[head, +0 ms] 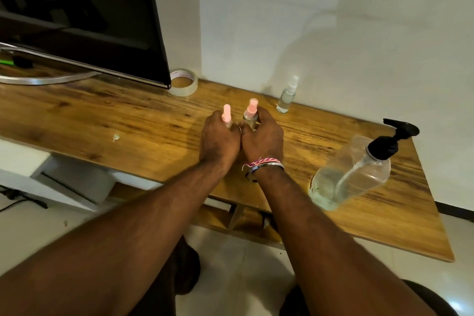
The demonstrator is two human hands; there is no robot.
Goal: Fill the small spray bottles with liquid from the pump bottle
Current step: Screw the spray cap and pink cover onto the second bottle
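Nearest you, right of your hands, the large clear plastic pump bottle with the black pump head (354, 174) stands on the wooden surface (128, 120), a low pool of clear liquid in it. Your left hand (218, 141) has its fingers curled round a small clear spray bottle with a pink cap (227, 114); your right hand (263, 138), touching the left, grips a second pink-capped clear spray bottle (250, 113). Beyond your hands and to the right, a small clear spray bottle with a white cap (287, 96) stands near the wall. Beyond them to the left lies a roll of clear tape (183, 82), beside a dark monitor (84, 7).
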